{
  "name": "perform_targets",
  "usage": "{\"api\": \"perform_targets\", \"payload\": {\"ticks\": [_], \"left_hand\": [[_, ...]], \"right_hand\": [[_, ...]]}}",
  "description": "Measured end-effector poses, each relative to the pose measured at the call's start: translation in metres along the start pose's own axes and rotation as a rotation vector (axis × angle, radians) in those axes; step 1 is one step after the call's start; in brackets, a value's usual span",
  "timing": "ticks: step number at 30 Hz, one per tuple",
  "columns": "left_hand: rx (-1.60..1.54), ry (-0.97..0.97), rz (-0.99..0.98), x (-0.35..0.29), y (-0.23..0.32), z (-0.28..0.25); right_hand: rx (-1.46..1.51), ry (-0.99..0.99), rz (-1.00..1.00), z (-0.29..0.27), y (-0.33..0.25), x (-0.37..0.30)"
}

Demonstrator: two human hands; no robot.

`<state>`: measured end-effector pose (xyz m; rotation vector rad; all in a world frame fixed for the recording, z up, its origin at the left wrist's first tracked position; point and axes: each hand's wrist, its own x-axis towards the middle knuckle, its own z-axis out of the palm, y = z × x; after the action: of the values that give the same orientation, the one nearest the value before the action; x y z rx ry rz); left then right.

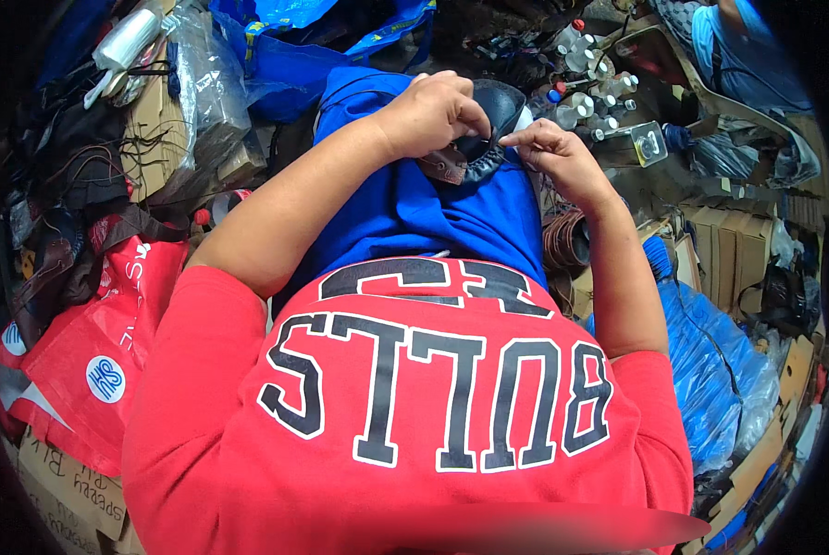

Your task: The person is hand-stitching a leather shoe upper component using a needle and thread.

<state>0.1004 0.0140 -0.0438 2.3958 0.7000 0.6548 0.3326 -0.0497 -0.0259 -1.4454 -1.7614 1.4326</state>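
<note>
A black leather shoe upper point(493, 116) with a brown leather flap point(444, 165) rests on my lap, over blue trousers. My left hand point(430, 113) is curled over its near edge and grips it, fingers pinched at the rim. My right hand point(555, 153) pinches the same rim from the right, thumb and forefinger closed on the stitched edge. Both forearms reach forward above my red shirt. What lies under the left palm is hidden.
Red plastic bags point(109, 324) and dark leather pieces lie at my left. Small white bottles point(588, 92) crowd the top right beside a clear container point(650, 143). Blue sacks point(711, 370) and cardboard boxes point(734, 250) fill the right. Another person in blue point(757, 46) sits at the far right.
</note>
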Motion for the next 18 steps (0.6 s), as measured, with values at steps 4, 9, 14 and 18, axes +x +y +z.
{"api": "perform_targets", "payload": {"ticks": [4, 9, 14, 18], "left_hand": [[0.176, 0.061, 0.102, -0.007, 0.013, -0.004], [0.064, 0.036, -0.154, -0.019, 0.019, -0.002], [-0.467, -0.054, -0.542, -0.012, 0.014, 0.009], [-0.477, -0.017, -0.557, -0.007, 0.018, 0.017]], "right_hand": [[-0.054, 0.04, -0.026, 0.003, -0.001, -0.006], [0.183, 0.124, 0.029, 0.015, 0.005, -0.012], [0.357, 0.121, 0.084, 0.017, 0.005, -0.008], [0.257, 0.167, 0.058, 0.021, 0.002, -0.002]]}}
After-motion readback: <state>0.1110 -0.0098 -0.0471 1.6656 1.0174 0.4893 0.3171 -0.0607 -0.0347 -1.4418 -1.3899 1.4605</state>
